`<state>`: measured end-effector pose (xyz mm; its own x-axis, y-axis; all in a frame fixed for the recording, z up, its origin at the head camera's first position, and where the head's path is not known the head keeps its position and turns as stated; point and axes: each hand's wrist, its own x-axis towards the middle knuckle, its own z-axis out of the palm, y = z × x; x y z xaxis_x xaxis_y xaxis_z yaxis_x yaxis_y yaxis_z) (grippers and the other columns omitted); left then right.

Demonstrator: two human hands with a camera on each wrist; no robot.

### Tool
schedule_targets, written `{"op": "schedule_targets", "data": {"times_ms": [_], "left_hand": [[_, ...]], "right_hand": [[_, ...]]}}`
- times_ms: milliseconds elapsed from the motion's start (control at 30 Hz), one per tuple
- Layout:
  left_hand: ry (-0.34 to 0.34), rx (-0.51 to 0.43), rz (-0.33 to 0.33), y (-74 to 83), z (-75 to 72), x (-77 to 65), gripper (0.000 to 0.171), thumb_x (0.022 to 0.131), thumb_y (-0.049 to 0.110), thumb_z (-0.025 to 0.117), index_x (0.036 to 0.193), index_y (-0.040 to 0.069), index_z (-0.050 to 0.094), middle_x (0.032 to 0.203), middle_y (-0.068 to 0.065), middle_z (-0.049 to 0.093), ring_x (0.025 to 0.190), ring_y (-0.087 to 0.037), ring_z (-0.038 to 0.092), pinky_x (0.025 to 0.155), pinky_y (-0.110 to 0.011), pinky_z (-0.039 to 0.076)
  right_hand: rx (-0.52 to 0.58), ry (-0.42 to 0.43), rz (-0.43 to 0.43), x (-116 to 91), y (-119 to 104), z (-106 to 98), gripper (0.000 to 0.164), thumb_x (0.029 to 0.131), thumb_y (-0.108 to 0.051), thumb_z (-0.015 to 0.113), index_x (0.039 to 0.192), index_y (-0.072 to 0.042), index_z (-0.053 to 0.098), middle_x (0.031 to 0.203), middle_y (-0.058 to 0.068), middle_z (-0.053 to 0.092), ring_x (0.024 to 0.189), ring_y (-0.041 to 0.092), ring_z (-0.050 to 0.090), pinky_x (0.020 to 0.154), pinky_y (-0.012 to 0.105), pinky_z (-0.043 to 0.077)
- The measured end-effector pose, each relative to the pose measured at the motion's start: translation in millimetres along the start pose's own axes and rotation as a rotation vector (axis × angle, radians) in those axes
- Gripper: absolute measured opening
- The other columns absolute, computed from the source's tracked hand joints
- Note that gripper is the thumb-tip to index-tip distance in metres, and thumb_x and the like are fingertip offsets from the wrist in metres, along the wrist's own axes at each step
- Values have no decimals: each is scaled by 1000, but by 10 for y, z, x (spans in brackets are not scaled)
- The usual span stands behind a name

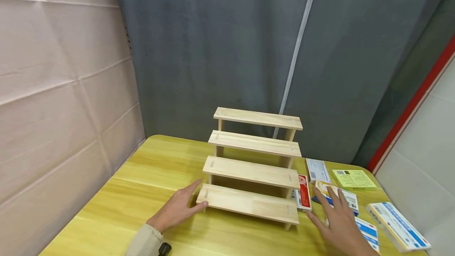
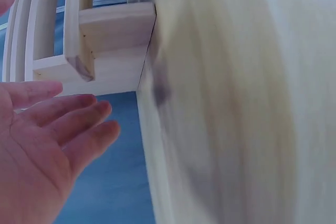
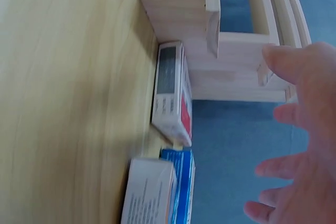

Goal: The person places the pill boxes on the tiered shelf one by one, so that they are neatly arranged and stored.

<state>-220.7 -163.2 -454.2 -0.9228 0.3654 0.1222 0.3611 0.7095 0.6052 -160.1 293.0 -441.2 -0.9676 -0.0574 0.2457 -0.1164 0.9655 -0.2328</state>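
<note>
A pale wooden stepped rack (image 1: 249,202) with several shelves stands upright on the table. At its lower left end, my left hand (image 1: 181,208) is spread with straight fingers, thumb close to the bottom shelf; whether it touches cannot be told. The left wrist view shows the left palm (image 2: 37,145) beside the rack's side, holding nothing. Over the boxes right of the rack hovers my right hand (image 1: 339,222), fingers spread and holding nothing. Beneath and around it lie a red and white box (image 1: 304,192), a white and yellow box (image 1: 346,198) and a blue and white box (image 1: 367,232).
A yellowish wood-grain table (image 1: 142,185) carries everything. Farther right lie a long blue and white box (image 1: 398,226), a yellow-green box (image 1: 353,179) and a grey-white box (image 1: 317,170). A grey curtain (image 1: 213,50) hangs behind; a pale cloth wall (image 1: 64,90) borders the left.
</note>
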Motion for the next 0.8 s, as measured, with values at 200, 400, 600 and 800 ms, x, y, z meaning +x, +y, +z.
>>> {"op": "schedule_targets", "data": {"times_ms": [200, 400, 600, 800], "left_hand": [[-17, -60, -8, -5, 24, 20, 91, 93, 62, 60, 158, 6, 29, 158, -22, 40, 142, -41, 46, 119, -61, 39], [-36, -72, 18, -7, 32, 58, 92, 94, 58, 62, 157, 0, 29, 155, -26, 42, 136, -41, 53, 115, -56, 45], [-42, -75, 34, -38, 48, 115, 91, 93, 52, 67, 154, -6, 32, 154, -29, 42, 133, -42, 56, 110, -51, 49], [-30, -67, 67, -58, 84, 157, 86, 93, 44, 70, 151, -10, 36, 148, -29, 48, 129, -40, 60, 106, -45, 53]], "right_hand": [[40, -8, -26, -42, 135, -1, 72, 94, -46, 67, 150, -10, 42, 151, 41, 33, 133, 70, 29, 94, 90, 29], [33, -9, -43, -73, 289, -9, 70, 94, -41, 70, 148, -6, 44, 145, 41, 39, 128, 70, 34, 90, 88, 34], [14, -90, 8, -77, 422, -20, 75, 94, -49, 67, 150, -6, 41, 146, 41, 38, 129, 68, 33, 92, 86, 36], [-15, -98, 3, -114, 558, -37, 74, 92, -49, 69, 146, -5, 45, 144, 40, 42, 128, 67, 36, 93, 83, 39]]}}
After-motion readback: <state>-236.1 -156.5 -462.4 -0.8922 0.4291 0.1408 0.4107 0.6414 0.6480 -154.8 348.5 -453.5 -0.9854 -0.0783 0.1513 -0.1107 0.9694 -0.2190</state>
